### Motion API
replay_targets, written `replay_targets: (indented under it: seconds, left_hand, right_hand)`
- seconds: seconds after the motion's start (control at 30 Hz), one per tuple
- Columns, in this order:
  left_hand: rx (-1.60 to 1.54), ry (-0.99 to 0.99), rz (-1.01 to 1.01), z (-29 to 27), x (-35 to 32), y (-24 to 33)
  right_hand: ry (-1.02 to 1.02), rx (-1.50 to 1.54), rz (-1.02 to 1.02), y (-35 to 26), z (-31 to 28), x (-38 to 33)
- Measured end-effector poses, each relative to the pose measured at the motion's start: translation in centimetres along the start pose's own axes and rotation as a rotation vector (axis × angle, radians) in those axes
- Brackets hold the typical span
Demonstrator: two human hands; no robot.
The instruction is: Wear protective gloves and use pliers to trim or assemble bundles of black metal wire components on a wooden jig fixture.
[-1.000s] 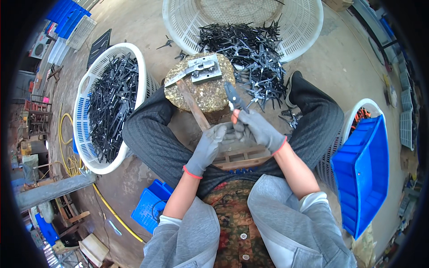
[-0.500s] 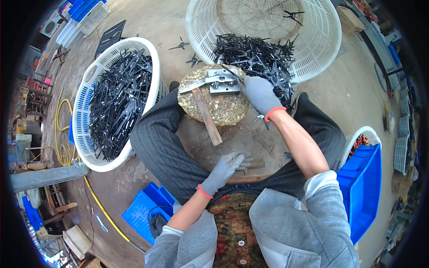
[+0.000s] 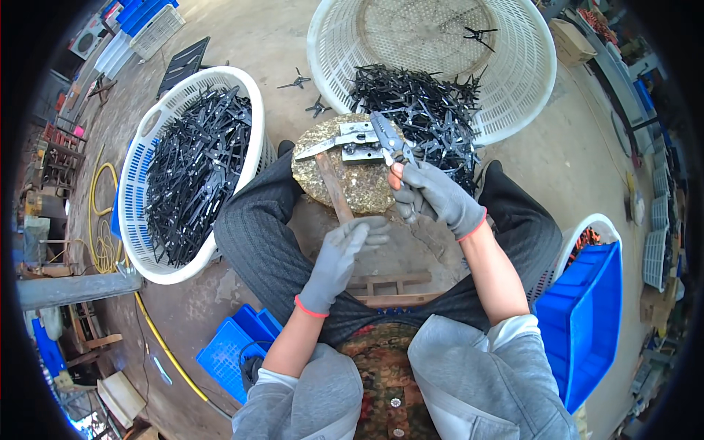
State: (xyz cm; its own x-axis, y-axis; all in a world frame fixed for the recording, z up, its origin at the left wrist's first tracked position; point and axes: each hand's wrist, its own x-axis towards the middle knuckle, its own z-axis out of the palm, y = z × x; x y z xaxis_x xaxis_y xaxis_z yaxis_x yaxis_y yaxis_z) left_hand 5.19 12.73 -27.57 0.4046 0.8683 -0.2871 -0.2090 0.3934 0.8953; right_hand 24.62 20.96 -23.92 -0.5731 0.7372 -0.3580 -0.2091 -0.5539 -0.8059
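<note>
My right hand (image 3: 433, 196), in a grey glove, grips a dark metal plier blank (image 3: 390, 141) and holds it over the round stone-like block (image 3: 345, 187) between my knees. A metal jig (image 3: 353, 141) lies on top of that block. A wooden hammer handle (image 3: 334, 189) rests across the block. My left hand (image 3: 341, 257), also gloved, hovers just below the handle's end with fingers loosely curled and nothing in it. A heap of black plier blanks (image 3: 425, 110) lies just beyond the block.
A white oval basket (image 3: 147, 147) full of black blanks stands at my left. A large round white basket (image 3: 513, 66) lies tipped ahead. A blue crate (image 3: 587, 323) is at my right, another blue crate (image 3: 235, 348) at my lower left. A yellow hose (image 3: 158, 341) runs along the floor.
My right hand came back from the heap holding a plier blank and now holds it over the block. My left hand rose from my lap toward the hammer handle.
</note>
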Motion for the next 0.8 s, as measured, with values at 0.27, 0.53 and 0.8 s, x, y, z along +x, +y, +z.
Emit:
replay_targets:
  seconds: [0.27, 0.53, 0.8]
  left_hand:
    - [-0.171, 0.048, 0.170, -0.1, 2.8, 3.8]
    - [-0.057, 0.237, 0.104, -4.5, 5.3, 2.6]
    - [-1.089, 0.272, 0.587, -20.9, 2.4, 5.7]
  right_hand:
    - [-0.070, -0.116, -0.003, 1.5, 1.8, -2.0]
    - [-0.221, -0.092, 0.059, 6.8, -0.5, -0.3]
    - [0.595, 0.543, 0.128, 20.3, -13.7, 2.2]
